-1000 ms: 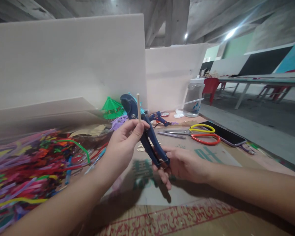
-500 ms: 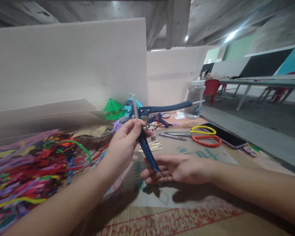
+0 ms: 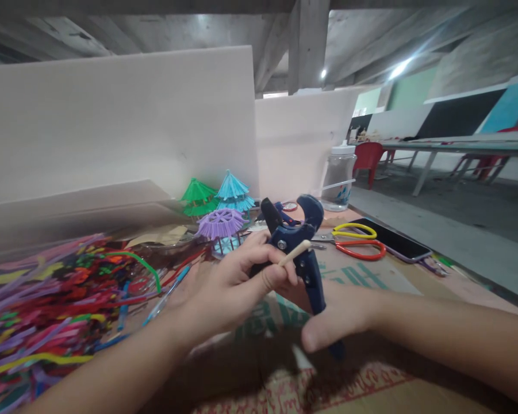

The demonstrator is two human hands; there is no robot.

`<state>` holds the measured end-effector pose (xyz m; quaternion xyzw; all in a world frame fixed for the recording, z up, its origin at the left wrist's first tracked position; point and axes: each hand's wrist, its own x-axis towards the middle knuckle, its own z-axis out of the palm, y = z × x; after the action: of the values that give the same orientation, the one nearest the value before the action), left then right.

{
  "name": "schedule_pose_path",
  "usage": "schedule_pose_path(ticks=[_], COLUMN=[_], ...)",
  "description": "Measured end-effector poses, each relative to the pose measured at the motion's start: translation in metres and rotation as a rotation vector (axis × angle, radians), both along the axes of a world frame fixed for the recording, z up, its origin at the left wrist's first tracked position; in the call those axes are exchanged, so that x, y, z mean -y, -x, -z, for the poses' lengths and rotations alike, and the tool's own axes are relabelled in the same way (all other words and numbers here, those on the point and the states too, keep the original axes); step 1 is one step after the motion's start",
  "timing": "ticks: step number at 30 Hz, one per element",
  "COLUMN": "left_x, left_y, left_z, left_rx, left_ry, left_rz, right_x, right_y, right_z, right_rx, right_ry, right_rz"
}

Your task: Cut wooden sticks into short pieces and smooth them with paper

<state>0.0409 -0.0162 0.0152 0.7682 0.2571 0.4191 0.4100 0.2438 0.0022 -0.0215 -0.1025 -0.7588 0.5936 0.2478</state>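
Observation:
My left hand (image 3: 245, 276) pinches a thin wooden stick (image 3: 296, 252) between thumb and fingers, its end pointing up and to the right. The dark blue cutter (image 3: 307, 261) stands with its jaws upward, close beside the stick. My right hand (image 3: 332, 316) is wrapped round the cutter's handle, thumb across the front; its fingers are largely hidden. The stick passes in front of the cutter, and whether they touch is unclear.
Colourful pipe cleaners (image 3: 47, 305) heap at the left. Green (image 3: 195, 198), blue (image 3: 233, 192) and purple (image 3: 221, 224) umbrella-like models stand behind my left hand. Scissors (image 3: 357, 249), a phone (image 3: 392, 238) and a clear bottle (image 3: 338, 181) are at the right.
The cutter has turned so its jaws point up and moved right, with my right hand closing round its handle. My left hand has tilted the stick from upright to slanting right.

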Motion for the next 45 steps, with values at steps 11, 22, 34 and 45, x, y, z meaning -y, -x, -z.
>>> schedule_pose_path(ticks=[11, 22, 34, 45], left_x=[-0.003, 0.012, -0.021, -0.019], left_y=[-0.011, -0.015, 0.022, 0.019], left_z=[0.002, 0.004, -0.027, -0.018], left_rx=[0.154, 0.109, 0.219, -0.113], left_ry=[0.184, 0.111, -0.024, -0.322], left_rz=[-0.003, -0.079, -0.325, -0.364], right_x=[0.001, 0.011, -0.025, -0.034], right_y=[0.0, 0.01, -0.031, -0.042], right_z=[0.009, 0.01, -0.027, -0.035], right_rx=[-0.096, -0.125, 0.178, 0.234], right_ry=[0.151, 0.294, -0.46, -1.198], right_rz=[0.115, -0.08, 0.691, 0.919])
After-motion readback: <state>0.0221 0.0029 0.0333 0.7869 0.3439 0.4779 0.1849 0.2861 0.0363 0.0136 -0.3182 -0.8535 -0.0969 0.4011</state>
